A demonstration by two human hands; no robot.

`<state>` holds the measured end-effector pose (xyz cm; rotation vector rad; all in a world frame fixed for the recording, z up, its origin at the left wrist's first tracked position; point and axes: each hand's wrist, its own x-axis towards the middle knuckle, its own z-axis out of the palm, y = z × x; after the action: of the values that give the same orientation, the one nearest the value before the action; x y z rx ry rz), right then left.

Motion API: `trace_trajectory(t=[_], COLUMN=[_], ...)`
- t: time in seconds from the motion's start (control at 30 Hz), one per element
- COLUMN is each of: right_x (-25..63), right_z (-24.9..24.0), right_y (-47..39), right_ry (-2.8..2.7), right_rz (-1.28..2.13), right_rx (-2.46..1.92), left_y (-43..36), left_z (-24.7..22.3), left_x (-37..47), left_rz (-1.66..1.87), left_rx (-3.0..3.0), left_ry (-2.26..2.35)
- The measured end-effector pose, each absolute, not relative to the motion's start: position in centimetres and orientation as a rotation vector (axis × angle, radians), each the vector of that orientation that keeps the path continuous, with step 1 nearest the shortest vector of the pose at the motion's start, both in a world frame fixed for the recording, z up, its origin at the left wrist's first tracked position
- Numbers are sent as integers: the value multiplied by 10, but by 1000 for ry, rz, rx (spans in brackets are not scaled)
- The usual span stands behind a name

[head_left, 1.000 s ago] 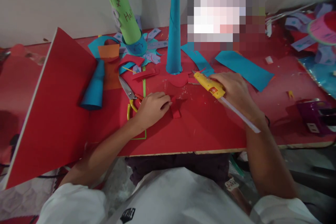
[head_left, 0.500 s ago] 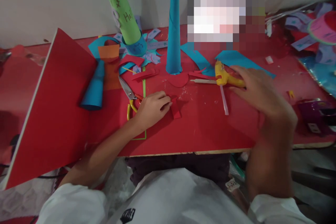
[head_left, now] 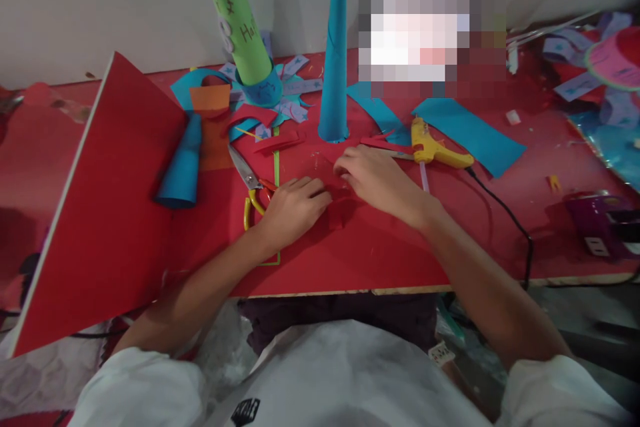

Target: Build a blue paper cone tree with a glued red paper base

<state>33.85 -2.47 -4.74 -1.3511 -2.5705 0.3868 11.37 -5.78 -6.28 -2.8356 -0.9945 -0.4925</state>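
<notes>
My left hand (head_left: 296, 208) rests on the red table with its fingers curled at a small red paper piece (head_left: 337, 213); its exact grip is hard to make out. My right hand (head_left: 367, 177) is just to the right, fingers bent down over the red paper, fingertips partly hidden. Behind the hands a tall blue paper cone (head_left: 335, 67) stands upright. The yellow glue gun (head_left: 440, 149) lies to the right of my right hand, a glue stick poking out of it. Scissors with yellow handles (head_left: 246, 170) lie beside my left hand.
A large red board (head_left: 95, 207) leans at the left, with a smaller blue cone (head_left: 184, 170) beside it. A green paper tube (head_left: 237, 27) stands behind. Blue paper pieces (head_left: 475, 130) lie at the right, and a purple box (head_left: 603, 223) sits at the right edge.
My right hand has let go of the glue gun and moved left to the red paper beside my left hand. The glue gun's cord now shows.
</notes>
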Motion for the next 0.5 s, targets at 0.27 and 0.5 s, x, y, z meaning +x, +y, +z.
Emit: trace_trajectory(t=[0.27, 0.5], right_x=[332, 332], right_z=[-60, -62], right_y=[-24, -23], right_ry=[-2464, -2446], right_rz=[415, 470], right_rx=[-1427, -1432], left_y=[-59, -58], left_z=[-62, -62], left_x=[113, 113], left_rz=[-449, -465], left_rx=[-2833, -2843], left_ry=[-966, -990])
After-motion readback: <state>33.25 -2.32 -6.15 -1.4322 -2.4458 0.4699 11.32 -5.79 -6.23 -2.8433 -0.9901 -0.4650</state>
